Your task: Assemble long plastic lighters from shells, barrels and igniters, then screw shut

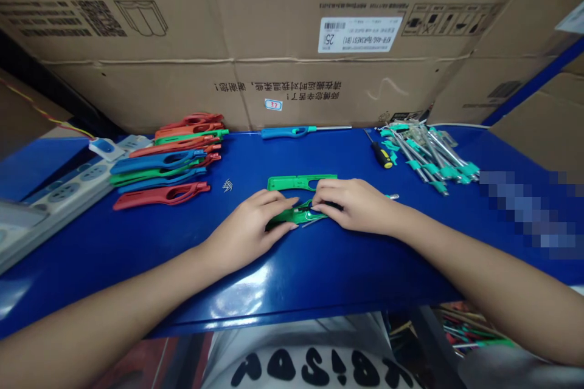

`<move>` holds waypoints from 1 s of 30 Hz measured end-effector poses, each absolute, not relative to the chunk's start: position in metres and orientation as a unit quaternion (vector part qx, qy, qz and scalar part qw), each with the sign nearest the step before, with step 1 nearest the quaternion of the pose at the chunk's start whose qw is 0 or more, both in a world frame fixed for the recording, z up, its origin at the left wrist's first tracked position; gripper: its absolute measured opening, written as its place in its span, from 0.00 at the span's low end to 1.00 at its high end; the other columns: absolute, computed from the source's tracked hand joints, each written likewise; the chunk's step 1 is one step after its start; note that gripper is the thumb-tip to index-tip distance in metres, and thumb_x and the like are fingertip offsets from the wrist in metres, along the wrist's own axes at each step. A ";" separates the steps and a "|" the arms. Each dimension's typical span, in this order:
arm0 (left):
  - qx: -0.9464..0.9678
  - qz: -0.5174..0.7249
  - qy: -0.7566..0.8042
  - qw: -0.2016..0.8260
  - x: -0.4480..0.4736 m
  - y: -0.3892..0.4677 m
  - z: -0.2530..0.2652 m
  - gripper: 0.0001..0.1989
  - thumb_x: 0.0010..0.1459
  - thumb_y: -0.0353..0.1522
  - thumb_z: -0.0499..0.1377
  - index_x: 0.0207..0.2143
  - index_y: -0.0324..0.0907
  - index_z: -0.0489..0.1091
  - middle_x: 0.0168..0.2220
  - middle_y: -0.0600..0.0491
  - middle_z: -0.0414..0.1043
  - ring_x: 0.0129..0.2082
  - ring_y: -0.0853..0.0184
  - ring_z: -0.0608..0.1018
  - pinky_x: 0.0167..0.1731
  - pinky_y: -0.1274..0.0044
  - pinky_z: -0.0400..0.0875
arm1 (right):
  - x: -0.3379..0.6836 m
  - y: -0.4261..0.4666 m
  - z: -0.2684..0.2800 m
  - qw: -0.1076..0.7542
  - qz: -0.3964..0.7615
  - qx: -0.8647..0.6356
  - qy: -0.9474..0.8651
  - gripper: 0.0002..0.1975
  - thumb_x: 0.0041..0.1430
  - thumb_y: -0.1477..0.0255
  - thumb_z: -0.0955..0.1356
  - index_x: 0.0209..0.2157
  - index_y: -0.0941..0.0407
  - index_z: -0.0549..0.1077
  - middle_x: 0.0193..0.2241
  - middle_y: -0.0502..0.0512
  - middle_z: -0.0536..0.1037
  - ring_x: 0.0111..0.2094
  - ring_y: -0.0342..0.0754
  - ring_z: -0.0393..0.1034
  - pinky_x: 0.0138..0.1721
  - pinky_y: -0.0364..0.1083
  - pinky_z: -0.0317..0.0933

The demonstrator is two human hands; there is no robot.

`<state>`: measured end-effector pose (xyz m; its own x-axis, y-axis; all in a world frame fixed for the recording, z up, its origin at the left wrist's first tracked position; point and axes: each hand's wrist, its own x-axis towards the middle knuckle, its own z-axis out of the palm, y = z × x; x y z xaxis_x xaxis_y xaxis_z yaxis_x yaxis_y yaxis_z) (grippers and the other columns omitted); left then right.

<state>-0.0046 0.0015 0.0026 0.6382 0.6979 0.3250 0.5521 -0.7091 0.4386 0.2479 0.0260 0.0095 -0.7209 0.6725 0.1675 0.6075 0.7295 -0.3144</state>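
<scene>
Left hand: the left hand (255, 225) lies over the left end of the green casing half (286, 217), its thumb on the near edge and its fingers on the far edge, parted by the casing's width and holding it against the table.
Right hand: the right hand (349, 203) is bent over the casing's right part, its fingertips drawn close together at a small black part (305, 208); whether they grip it cannot be told.
Casing half in work: open side up on the blue table (182, 267), between the two hands, with the black part over its interior; its right end is largely hidden.
Second casing half: another green half (288, 183) lies just beyond, roughly parallel, partly behind the right hand.
Thin rod: a narrow metal rod (312, 222) lies slanted just on the near side of the casing.
Screws: a small heap of screws (227, 185) lies left of the second half.
Casing stack: red, orange, green and blue casings (159, 161) overlap at left, near a white power strip (75, 185).
Far edge: a blue lighter (285, 132) with a metal tube lies before the cardboard (283, 30).
Right side: a black-and-yellow screwdriver (380, 155) lies beside a pile of metal tubes (429, 155) with teal ends.
</scene>
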 end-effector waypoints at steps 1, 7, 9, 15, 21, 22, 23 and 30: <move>0.889 0.249 0.351 0.157 -0.005 0.002 0.002 0.17 0.64 0.32 0.63 0.54 0.38 0.74 0.44 0.46 0.78 0.44 0.59 0.79 0.49 0.66 0.76 | 0.247 0.026 0.009 0.137 0.115 -0.348 -0.920 0.10 0.70 0.70 0.64 0.38 0.56 0.76 0.39 0.55 0.79 0.38 0.48 0.74 0.35 0.44 0.59; 0.897 0.233 0.342 0.155 -0.004 0.004 0.001 0.18 0.64 0.33 0.62 0.56 0.39 0.73 0.41 0.47 0.76 0.42 0.60 0.78 0.47 0.66 0.76 | 0.244 0.026 0.008 0.134 0.110 -0.350 -0.921 0.11 0.70 0.71 0.63 0.37 0.58 0.76 0.38 0.56 0.78 0.38 0.48 0.74 0.35 0.44 0.59; 0.915 0.204 0.323 0.127 -0.004 0.002 0.003 0.18 0.67 0.33 0.59 0.57 0.40 0.73 0.41 0.47 0.74 0.43 0.59 0.76 0.47 0.65 0.76 | 0.245 0.026 0.011 0.134 0.121 -0.352 -0.918 0.10 0.69 0.71 0.64 0.37 0.57 0.76 0.38 0.56 0.78 0.38 0.48 0.73 0.36 0.45 0.59; 0.938 0.140 0.314 0.038 -0.002 -0.007 0.009 0.18 0.70 0.33 0.54 0.57 0.36 0.73 0.45 0.42 0.72 0.46 0.56 0.75 0.47 0.63 0.76 | 0.254 0.030 0.020 0.149 0.212 -0.299 -0.918 0.03 0.64 0.74 0.68 0.37 0.57 0.75 0.34 0.52 0.76 0.31 0.43 0.67 0.34 0.42 0.58; 0.937 0.123 0.326 0.033 -0.003 -0.009 0.011 0.17 0.70 0.32 0.54 0.57 0.36 0.73 0.44 0.42 0.72 0.44 0.56 0.75 0.46 0.63 0.77 | 0.259 0.032 0.022 0.141 0.261 -0.280 -0.913 0.03 0.61 0.74 0.71 0.36 0.58 0.73 0.33 0.49 0.72 0.24 0.38 0.59 0.30 0.41 0.56; 0.936 0.128 0.326 0.041 -0.003 -0.009 0.011 0.18 0.70 0.32 0.54 0.58 0.36 0.72 0.45 0.42 0.72 0.45 0.56 0.74 0.46 0.62 0.77 | 0.259 0.032 0.023 0.135 0.263 -0.283 -0.912 0.03 0.61 0.74 0.71 0.36 0.58 0.73 0.33 0.50 0.71 0.24 0.38 0.59 0.30 0.41 0.56; 0.934 0.134 0.327 0.051 -0.004 -0.009 0.011 0.18 0.70 0.31 0.54 0.59 0.38 0.71 0.46 0.42 0.71 0.46 0.56 0.74 0.47 0.62 0.76 | 0.259 0.031 0.024 0.131 0.264 -0.286 -0.912 0.03 0.62 0.74 0.71 0.37 0.58 0.74 0.34 0.50 0.71 0.24 0.38 0.58 0.30 0.41 0.56; 0.931 0.154 0.313 0.109 -0.009 -0.007 0.012 0.16 0.71 0.30 0.51 0.56 0.44 0.72 0.53 0.45 0.68 0.51 0.58 0.71 0.52 0.64 0.72 | 0.260 0.029 0.027 0.117 0.250 -0.296 -0.915 0.04 0.62 0.73 0.71 0.38 0.58 0.73 0.33 0.50 0.70 0.26 0.40 0.60 0.31 0.42 0.56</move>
